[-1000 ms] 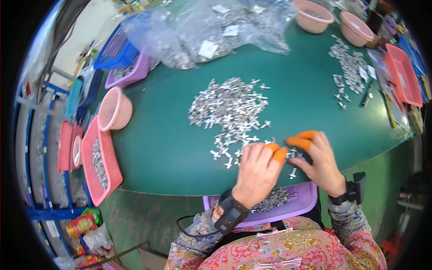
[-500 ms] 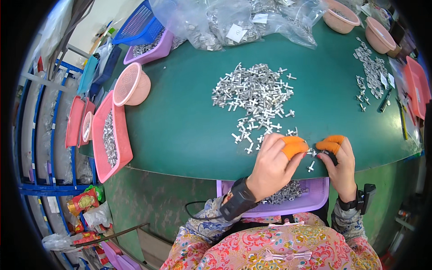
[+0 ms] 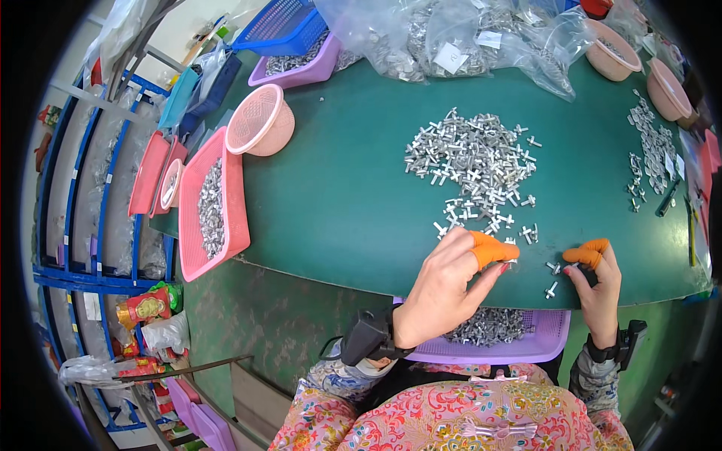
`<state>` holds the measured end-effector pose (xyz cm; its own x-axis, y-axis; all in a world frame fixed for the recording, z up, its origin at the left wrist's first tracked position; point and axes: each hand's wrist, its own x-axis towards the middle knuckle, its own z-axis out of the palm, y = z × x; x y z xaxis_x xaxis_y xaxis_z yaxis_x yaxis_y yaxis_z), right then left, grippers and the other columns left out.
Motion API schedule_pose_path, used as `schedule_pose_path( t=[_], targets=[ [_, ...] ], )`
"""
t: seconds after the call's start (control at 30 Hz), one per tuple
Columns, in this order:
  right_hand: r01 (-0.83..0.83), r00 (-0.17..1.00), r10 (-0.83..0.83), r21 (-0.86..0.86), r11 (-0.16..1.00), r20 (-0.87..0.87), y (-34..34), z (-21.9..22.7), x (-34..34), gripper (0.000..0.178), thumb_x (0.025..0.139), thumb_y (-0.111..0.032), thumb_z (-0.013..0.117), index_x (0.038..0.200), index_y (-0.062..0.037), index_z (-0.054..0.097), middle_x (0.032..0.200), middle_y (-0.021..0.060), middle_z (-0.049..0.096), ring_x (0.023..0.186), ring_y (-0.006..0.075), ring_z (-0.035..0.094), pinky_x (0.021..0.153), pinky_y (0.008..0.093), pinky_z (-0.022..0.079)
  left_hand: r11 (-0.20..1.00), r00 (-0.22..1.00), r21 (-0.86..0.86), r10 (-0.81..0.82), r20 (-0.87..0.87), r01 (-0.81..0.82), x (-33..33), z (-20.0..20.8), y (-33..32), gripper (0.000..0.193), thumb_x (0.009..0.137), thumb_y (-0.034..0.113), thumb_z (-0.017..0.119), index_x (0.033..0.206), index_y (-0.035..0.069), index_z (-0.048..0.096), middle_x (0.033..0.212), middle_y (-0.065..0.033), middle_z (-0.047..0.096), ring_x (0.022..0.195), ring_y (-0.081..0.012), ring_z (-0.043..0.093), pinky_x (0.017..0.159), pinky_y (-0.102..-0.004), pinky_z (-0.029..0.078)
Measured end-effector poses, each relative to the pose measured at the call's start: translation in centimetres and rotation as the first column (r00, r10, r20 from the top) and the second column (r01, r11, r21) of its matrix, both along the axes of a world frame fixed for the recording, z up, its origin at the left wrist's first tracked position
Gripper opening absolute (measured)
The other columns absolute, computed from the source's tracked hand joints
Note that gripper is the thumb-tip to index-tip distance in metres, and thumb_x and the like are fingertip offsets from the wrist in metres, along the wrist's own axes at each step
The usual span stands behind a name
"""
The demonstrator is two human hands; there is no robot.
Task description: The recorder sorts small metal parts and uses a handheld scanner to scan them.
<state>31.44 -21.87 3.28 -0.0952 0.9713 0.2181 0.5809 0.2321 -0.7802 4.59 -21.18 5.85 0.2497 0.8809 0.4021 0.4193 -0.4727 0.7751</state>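
Note:
My left hand (image 3: 451,279), with orange finger covers, pinches a small silver metal part (image 3: 513,261) between thumb and forefinger just above the green table. My right hand (image 3: 599,289), also with orange covers, is closed to its right, thumb and forefinger together on a small metal piece mostly hidden by the fingertips. Close by these fingertips lies a cross-shaped metal part (image 3: 554,267), and another cross-shaped part (image 3: 551,290) rests nearer the table edge. Beyond my left hand spreads a heap of similar silver cross-shaped parts (image 3: 474,161).
A purple basket (image 3: 553,342) of metal parts sits below the table edge. At left stand a pink tray (image 3: 239,203) of parts and a round pink basket (image 3: 274,124). Clear plastic bags (image 3: 398,49) lie at the back. Flat metal pieces (image 3: 654,150) are scattered at right.
The view has shifted, so the table appears farther right. My hands have moved apart, the left drawing back toward the heap and the right staying beside the two loose parts.

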Motion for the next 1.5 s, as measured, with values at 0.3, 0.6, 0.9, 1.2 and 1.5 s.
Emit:
schedule_pose_path(
  t=[0.3,0.6,0.9,1.2,1.5],
  targets=[
    [-0.027,0.998,0.024,0.060,0.998,0.056,0.4,1.4,0.6,0.026,0.078,0.004,0.075,0.102,-0.0049,0.072,0.095,0.0080,0.059,0.077,0.0187,0.056,0.067,0.0290,0.048,0.801,0.844,-0.529,0.055,0.534,0.282,-1.4,1.2,-0.6,0.022,0.096,-0.004,0.060,0.117,-0.006,0.065,0.113,-0.0109,0.067,0.109,-0.0188,0.064,0.098,-0.0323,0.049],
    [-0.102,0.995,0.101,0.047,0.994,0.023,0.4,1.1,1.0,0.030,0.081,0.000,0.073,0.110,-0.0061,0.070,0.102,0.0104,0.067,0.088,0.0280,0.061,0.079,0.0358,0.051,0.941,0.978,-0.302,0.188,0.093,-0.153,-2.2,-0.3,-2.2,0.020,0.081,-0.008,0.069,0.100,-0.001,0.072,0.091,-0.0091,0.069,0.080,-0.0203,0.060,0.075,-0.0305,0.047],
    [-0.233,0.955,0.201,0.129,0.964,0.219,0.1,0.2,0.2,0.030,0.081,-0.008,0.077,0.110,-0.0100,0.072,0.097,0.0092,0.058,0.090,0.0289,0.056,0.077,0.0372,0.050,0.982,0.993,-0.184,0.027,-0.111,-0.048,0.3,0.1,-2.9,0.022,0.076,-0.009,0.071,0.095,0.000,0.072,0.092,-0.0120,0.070,0.082,-0.0257,0.062,0.073,-0.0338,0.049],
    [-0.442,0.892,0.435,-0.029,0.897,-0.125,-1.6,2.8,0.9,0.036,0.078,-0.011,0.081,0.113,-0.0109,0.072,0.106,0.0090,0.063,0.097,0.0269,0.062,0.084,0.0357,0.053,0.983,0.979,-0.180,-0.021,-0.202,-0.016,-1.3,1.5,-4.7,0.026,0.073,-0.006,0.074,0.098,0.003,0.074,0.093,-0.0106,0.071,0.084,-0.0287,0.062,0.076,-0.0367,0.050],
    [-0.324,0.934,0.307,0.071,0.943,0.183,-2.3,0.5,-2.4,0.031,0.079,-0.005,0.078,0.108,-0.0082,0.069,0.107,0.0115,0.060,0.095,0.0302,0.061,0.079,0.0375,0.053,0.965,0.914,0.072,0.262,-0.308,-0.253,0.0,-0.8,-2.2,0.046,0.073,0.006,0.083,0.116,0.005,0.068,0.117,-0.0141,0.061,0.101,-0.0326,0.056,0.085,-0.0412,0.047]
  ],
)
